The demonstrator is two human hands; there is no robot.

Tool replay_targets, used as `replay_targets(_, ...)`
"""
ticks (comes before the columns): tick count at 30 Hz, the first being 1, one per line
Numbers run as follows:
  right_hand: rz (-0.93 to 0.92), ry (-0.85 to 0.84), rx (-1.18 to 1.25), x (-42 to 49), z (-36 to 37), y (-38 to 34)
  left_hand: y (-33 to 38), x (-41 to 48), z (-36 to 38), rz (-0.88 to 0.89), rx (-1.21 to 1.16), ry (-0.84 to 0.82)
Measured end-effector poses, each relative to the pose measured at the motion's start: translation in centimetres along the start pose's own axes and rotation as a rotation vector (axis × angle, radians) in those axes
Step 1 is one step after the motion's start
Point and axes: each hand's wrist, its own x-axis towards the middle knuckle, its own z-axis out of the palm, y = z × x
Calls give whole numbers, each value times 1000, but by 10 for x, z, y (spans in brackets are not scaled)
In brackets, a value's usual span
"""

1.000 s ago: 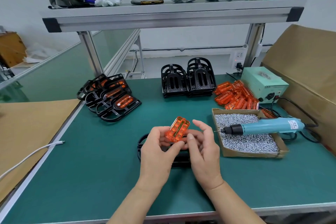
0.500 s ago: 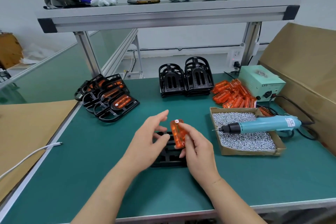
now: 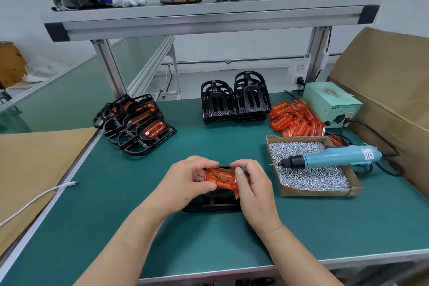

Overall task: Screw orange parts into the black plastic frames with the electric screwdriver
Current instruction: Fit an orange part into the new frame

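An orange part (image 3: 221,177) lies flat over a black plastic frame (image 3: 213,203) on the green mat in front of me. My left hand (image 3: 185,181) grips the part's left end and my right hand (image 3: 251,183) grips its right end. Most of the frame is hidden under my hands. The teal electric screwdriver (image 3: 329,158) rests across a cardboard box of screws (image 3: 311,177) to the right, untouched.
Finished frames with orange parts (image 3: 137,123) lie at the back left. Stacked bare black frames (image 3: 235,98) stand at the back centre, next to a pile of loose orange parts (image 3: 296,119) and a green power unit (image 3: 332,103). A white cable (image 3: 34,199) crosses the left edge.
The orange part was held upright in my right hand with my left hand open; now it is turned flat and lowered onto the frame with both hands gripping it.
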Motion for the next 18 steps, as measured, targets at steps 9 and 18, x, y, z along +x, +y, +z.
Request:
replay_targets(9,-40,-62,-37,-2,1,-6,0,-3,10,67,132,161)
replay_targets(18,-23,-43,-108,-3,-1,-6,-2,-3,10,87,324,188)
